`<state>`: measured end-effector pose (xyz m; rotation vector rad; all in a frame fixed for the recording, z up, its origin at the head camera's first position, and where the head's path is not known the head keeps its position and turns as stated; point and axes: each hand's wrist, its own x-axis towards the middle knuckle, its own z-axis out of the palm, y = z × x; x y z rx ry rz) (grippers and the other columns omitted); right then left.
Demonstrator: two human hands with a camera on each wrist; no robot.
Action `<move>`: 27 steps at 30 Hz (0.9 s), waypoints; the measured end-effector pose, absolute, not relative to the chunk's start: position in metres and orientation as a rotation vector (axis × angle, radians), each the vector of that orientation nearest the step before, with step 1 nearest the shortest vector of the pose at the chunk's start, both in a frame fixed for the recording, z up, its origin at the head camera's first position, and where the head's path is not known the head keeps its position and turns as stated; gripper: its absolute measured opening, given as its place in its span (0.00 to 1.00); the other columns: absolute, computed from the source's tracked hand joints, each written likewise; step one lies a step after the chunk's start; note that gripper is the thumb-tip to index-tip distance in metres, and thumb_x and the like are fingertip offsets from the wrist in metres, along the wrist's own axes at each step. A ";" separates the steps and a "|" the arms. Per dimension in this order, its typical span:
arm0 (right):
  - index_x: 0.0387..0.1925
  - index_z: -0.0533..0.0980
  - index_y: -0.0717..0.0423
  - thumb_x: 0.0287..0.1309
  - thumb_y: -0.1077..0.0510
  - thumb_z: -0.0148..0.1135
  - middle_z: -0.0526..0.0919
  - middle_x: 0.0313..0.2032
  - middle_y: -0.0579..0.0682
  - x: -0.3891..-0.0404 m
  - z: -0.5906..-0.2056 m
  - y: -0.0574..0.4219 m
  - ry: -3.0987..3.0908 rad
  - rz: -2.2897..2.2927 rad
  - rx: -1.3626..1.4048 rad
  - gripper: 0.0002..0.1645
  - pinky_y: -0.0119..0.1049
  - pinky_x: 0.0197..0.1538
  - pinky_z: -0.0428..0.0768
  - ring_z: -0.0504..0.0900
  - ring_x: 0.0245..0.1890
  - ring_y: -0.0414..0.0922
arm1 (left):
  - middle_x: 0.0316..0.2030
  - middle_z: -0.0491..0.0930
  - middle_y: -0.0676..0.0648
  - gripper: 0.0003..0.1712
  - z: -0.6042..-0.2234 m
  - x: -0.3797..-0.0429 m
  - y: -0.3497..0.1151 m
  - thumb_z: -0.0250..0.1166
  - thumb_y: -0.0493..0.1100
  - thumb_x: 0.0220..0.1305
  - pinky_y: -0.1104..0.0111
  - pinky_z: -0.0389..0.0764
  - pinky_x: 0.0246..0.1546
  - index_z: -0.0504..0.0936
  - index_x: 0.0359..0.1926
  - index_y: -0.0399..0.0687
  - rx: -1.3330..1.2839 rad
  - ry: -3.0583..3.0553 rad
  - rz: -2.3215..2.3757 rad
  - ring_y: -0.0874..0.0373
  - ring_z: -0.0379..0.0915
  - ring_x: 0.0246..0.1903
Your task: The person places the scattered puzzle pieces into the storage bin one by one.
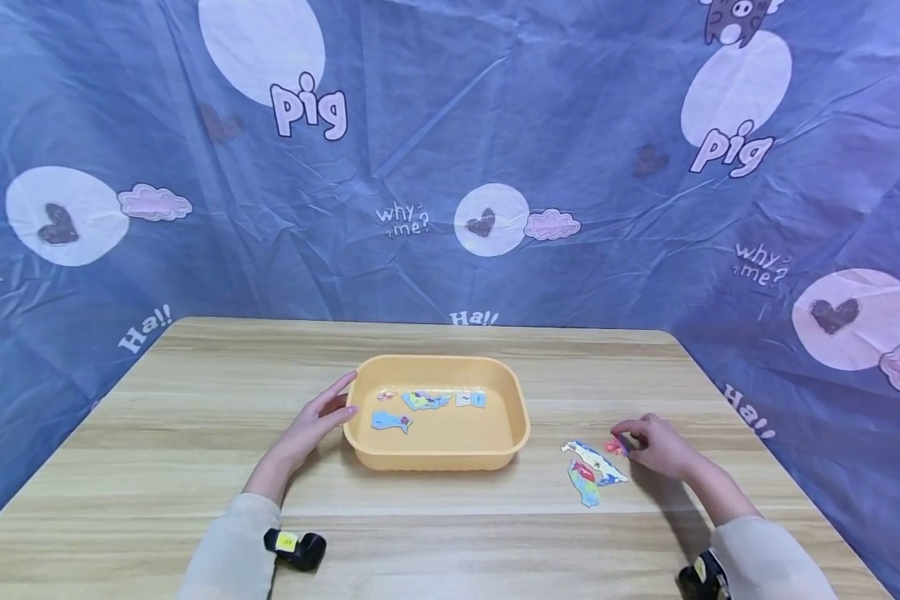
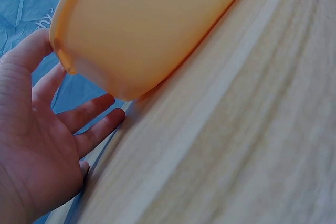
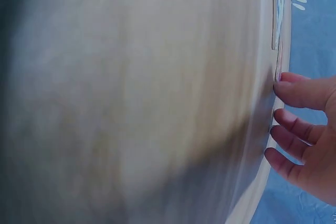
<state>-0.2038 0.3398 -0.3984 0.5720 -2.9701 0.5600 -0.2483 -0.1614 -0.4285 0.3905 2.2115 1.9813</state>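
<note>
At the middle of the table stands a yellow plastic tray (image 1: 438, 461) with several flat, irregular picture pieces inside, among them a light-blue piece (image 1: 392, 422). My left hand (image 1: 311, 429) holds the tray's left end, thumb at the rim and other fingers against the outer side, as the left wrist view shows. To the right of the tray, my right hand (image 1: 660, 447) pinches a small red-pink puzzle piece (image 1: 613, 447) at the tabletop. Beside it lie a pale, blue-edged piece (image 1: 596, 461) and a green-blue piece with red (image 1: 584, 483). The right fingertips partly hide the red-pink piece.
The wooden table (image 1: 450, 533) ends at a blue printed cloth (image 1: 420, 275) hanging behind and along both sides. Inside the tray, a yellow-blue piece (image 1: 425, 401) and a white-blue piece (image 1: 470, 399) lie near the far wall. Each wrist wears a black camera.
</note>
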 end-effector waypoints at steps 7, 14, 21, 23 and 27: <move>0.39 0.76 0.64 0.36 0.67 0.65 0.66 0.22 0.48 -0.205 -0.400 0.343 -3.011 0.600 0.554 0.20 0.33 0.26 0.61 0.61 0.24 0.43 | 0.58 0.59 0.38 0.34 -0.429 -0.248 -0.162 0.57 0.44 0.57 0.52 0.53 0.55 0.56 0.64 0.53 0.388 2.214 1.976 0.46 0.55 0.56; 0.39 0.76 0.66 0.36 0.62 0.67 0.71 0.27 0.50 -0.203 -0.400 0.343 -3.016 0.630 0.504 0.22 0.35 0.27 0.63 0.63 0.26 0.44 | 0.59 0.58 0.40 0.34 -0.430 -0.249 -0.162 0.57 0.45 0.57 0.53 0.52 0.55 0.56 0.64 0.54 0.393 2.218 1.964 0.47 0.54 0.57; 0.35 0.77 0.68 0.34 0.58 0.70 0.74 0.29 0.52 -0.198 -0.402 0.339 -2.953 0.604 0.454 0.23 0.39 0.31 0.67 0.67 0.28 0.45 | 0.60 0.57 0.41 0.35 -0.430 -0.249 -0.163 0.58 0.47 0.56 0.53 0.52 0.55 0.56 0.64 0.54 0.383 2.224 1.968 0.47 0.54 0.56; 0.34 0.77 0.67 0.34 0.58 0.70 0.74 0.29 0.52 -0.197 -0.403 0.338 -2.935 0.603 0.435 0.22 0.39 0.31 0.67 0.67 0.28 0.45 | 0.60 0.57 0.42 0.34 -0.430 -0.249 -0.163 0.58 0.46 0.56 0.53 0.53 0.55 0.55 0.64 0.54 0.388 2.223 1.969 0.47 0.54 0.56; 0.34 0.77 0.66 0.35 0.58 0.69 0.73 0.30 0.52 -0.196 -0.405 0.338 -2.930 0.614 0.379 0.21 0.40 0.32 0.67 0.68 0.29 0.46 | 0.60 0.56 0.42 0.34 -0.429 -0.249 -0.162 0.57 0.45 0.57 0.53 0.53 0.55 0.55 0.64 0.53 0.408 2.220 1.971 0.47 0.54 0.57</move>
